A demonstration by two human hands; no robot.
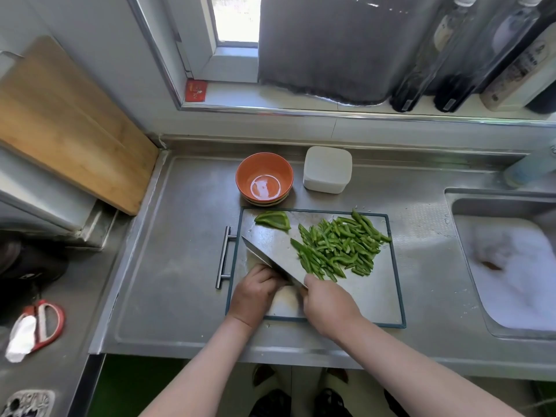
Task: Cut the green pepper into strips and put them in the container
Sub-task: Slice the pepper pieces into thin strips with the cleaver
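Knife (270, 257) gripped by right hand (328, 305), tip toward far left; left hand (255, 293) curled beside blade, contents unclear

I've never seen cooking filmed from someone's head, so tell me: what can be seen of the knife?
The knife is a broad-bladed kitchen knife of shiny, steel-looking metal. Its handle is hidden inside the right hand, which grips it. The blade slants across the cutting board, tip pointing away and left. The pile of pepper strips lies against its right face; the left hand, fingers curled, sits close by its left side.
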